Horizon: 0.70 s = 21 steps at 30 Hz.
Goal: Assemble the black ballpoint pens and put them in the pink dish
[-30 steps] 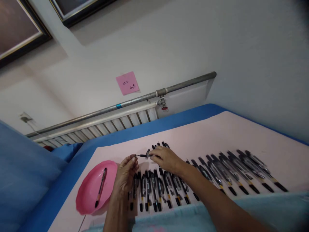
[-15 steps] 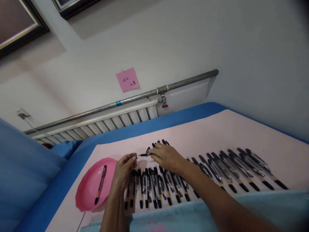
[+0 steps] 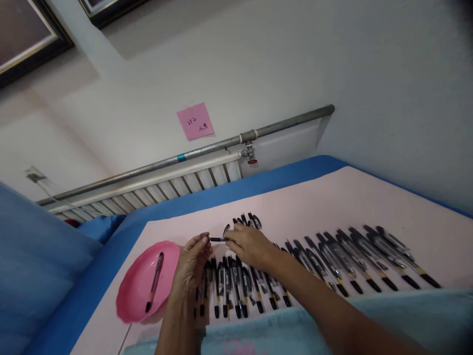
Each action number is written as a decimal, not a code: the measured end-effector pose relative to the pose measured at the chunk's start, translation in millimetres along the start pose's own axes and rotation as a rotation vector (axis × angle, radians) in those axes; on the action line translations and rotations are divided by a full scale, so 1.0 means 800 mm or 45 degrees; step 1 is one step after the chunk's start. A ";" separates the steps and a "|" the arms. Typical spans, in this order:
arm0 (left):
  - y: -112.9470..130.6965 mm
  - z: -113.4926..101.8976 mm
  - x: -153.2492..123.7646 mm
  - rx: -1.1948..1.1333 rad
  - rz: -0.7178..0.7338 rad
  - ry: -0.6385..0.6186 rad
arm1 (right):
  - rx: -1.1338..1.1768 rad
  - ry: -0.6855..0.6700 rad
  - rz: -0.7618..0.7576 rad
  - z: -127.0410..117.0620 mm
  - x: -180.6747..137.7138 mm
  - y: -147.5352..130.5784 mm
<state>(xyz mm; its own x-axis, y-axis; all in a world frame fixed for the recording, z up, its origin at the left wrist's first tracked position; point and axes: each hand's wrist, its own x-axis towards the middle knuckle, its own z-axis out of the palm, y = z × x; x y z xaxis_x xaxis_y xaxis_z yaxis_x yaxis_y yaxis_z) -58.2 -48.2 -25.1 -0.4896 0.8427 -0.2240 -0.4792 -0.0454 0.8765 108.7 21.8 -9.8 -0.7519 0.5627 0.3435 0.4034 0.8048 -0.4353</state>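
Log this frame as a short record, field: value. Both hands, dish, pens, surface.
left hand: thumb and finger pinched at one end of the held pen; any small part between them too small to tell
right hand: gripping the held pen's other end
held pen: roughly level, black section visible between hands
dish: pink, wavy rim, one pen inside
loose pens: many, lying side by side
surface: pale pink, blue border

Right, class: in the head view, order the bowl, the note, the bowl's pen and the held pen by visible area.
1. Bowl
2. Note
3. Bowl's pen
4. Held pen, partly hidden by the right fingers
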 end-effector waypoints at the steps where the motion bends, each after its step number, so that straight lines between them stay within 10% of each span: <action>1: -0.002 0.001 0.001 -0.057 -0.015 0.023 | -0.010 0.009 0.009 0.003 0.000 -0.003; 12: -0.020 0.009 0.004 -0.317 -0.137 0.131 | -0.199 0.121 0.047 0.018 -0.001 -0.021; 21: -0.017 0.015 -0.002 -0.258 -0.030 0.095 | 0.202 0.106 0.225 0.024 0.003 -0.026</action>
<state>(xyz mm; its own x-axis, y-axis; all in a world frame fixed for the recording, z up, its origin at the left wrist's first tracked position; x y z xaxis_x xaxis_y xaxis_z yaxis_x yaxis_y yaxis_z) -42.1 -42.4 -31.2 -0.5253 0.8032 -0.2809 -0.6243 -0.1395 0.7686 88.4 2.4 -16.0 -0.6291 0.7106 0.3150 0.4328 0.6568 -0.6175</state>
